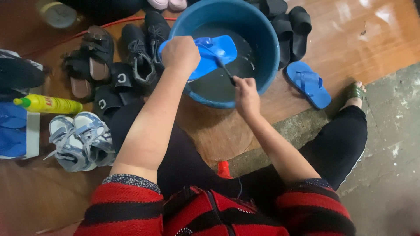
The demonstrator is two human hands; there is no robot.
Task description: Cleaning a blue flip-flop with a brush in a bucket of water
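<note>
Left hand (180, 53) clamps the blue sandal (210, 54) at its left end, over the basin (267, 52). Sandal's long axis runs left-right, tilted, sole side toward the right hand (246, 95). Right hand is fisted on a dark brush (225, 70), bristle end touching the sandal. Basin holds dark water. Second blue sandal (308, 84) lies on the floor (350, 39) right of the basin; dark shoes (140, 57) left.

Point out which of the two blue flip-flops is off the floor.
The blue flip-flop gripped by the left hand over the blue basin; its twin lies on the floor right of it.
</note>
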